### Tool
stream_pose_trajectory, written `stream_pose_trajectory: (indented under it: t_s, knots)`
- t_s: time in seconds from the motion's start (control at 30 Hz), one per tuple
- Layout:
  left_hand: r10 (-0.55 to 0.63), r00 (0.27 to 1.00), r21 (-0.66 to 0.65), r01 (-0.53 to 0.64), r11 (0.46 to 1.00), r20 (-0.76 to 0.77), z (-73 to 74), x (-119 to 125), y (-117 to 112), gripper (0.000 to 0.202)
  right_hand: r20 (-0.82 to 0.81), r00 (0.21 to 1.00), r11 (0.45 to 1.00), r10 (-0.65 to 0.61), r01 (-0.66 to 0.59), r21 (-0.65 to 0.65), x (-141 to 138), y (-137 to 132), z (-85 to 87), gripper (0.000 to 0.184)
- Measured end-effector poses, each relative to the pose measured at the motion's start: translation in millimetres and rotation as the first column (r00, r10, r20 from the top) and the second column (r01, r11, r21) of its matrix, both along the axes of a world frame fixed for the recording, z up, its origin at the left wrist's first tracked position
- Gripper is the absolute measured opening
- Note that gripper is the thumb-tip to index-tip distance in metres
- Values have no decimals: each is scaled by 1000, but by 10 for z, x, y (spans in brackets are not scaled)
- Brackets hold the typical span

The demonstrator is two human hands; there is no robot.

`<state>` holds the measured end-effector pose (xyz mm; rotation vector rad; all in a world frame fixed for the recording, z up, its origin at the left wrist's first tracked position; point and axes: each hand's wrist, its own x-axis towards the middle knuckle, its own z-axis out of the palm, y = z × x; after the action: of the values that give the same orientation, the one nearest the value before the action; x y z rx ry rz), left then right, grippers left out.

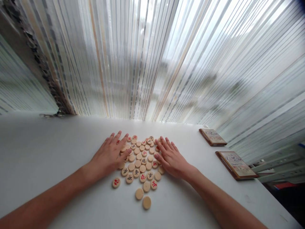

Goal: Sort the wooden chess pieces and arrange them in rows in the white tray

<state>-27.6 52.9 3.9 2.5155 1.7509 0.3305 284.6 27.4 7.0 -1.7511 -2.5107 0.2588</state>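
Many round wooden Chinese chess pieces [137,163] lie in a loose cluster on the white table [95,203]. Some show red or black characters, others a plain face. My left hand [111,152] rests flat along the left side of the cluster, fingers spread over a few pieces. On the opposite side, my right hand [172,158] lies palm down with fingers apart, covering part of the right edge. Both palms hide whatever is beneath them. Nearer to me, a red-marked piece [116,182] and a blank piece [147,202] sit a little apart from the rest.
Two flat brown boxes with printed lids, a farther one [213,137] and a nearer one [236,164], lie by the table's right edge. A striped sheer curtain [133,63] hangs along the back edge. Beyond the right edge are dark, indistinct items.
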Motion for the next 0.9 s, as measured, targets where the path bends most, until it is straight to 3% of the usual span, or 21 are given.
stream_pose_trajectory:
  t_s: [0.1,0.17,0.37,0.5,0.7,0.9]
  knots:
    - [22,1000,-97,-22,995,-1,17,87,108,76,-40,999,996,-28,24,-91,-51,124,60,84]
    - [15,1000,-117,-16,993,-4,44,172,167,78,-50,999,997,-21,17,-78,-130,203,118,88]
    - [-147,989,-95,146,985,-2,99,376,219,78,-32,979,979,203,-204,-9,-388,330,175,85]
    - [-240,971,-96,238,967,-9,81,379,193,75,-19,992,992,127,-127,8,-398,413,82,87]
    - [-248,969,-52,247,968,-12,13,338,187,73,-19,1000,1000,4,-3,29,-275,533,-4,88]
    - [-245,969,14,245,969,-21,-16,322,182,71,-44,999,999,-10,12,48,-257,516,7,85]
